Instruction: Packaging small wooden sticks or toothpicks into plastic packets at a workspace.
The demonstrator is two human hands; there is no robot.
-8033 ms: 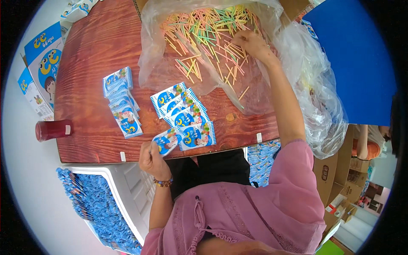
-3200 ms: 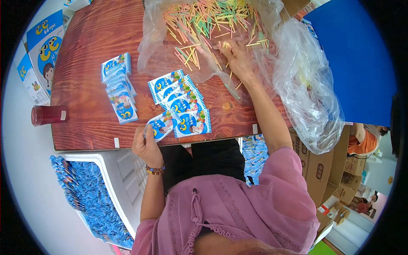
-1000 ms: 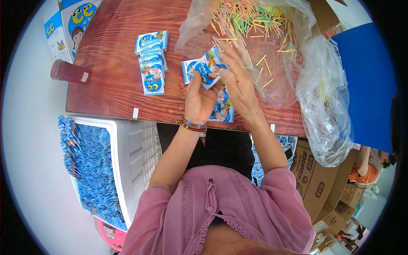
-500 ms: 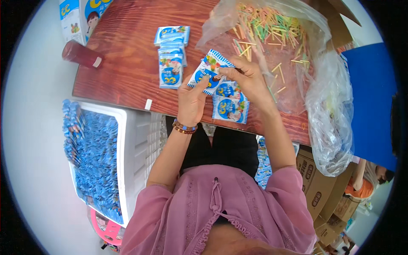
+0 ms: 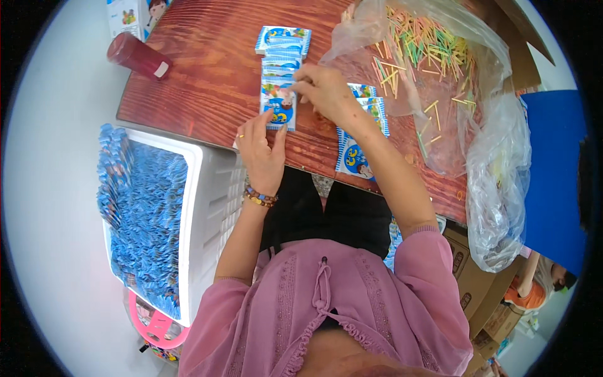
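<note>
A row of small blue snack packets runs away from me on the brown wooden table. My right hand pinches the far edge of the nearest blue packet in that row. Below that packet is my left hand, with a bead bracelet on its wrist; its fingers are spread and the tips touch the packet's near edge. A second cluster of blue packets lies under my right forearm. Past it, an open clear plastic bag holds several thin coloured sticks.
A white crate full of blue packets stands to my left, below the table edge. A red cylinder lies at the table's far left by printed boxes. A blue panel, cardboard boxes and another person are on the right.
Both hands carried a blue packet left, from the cluster by the bag to the near end of the row. My left hand now has its fingers spread.
</note>
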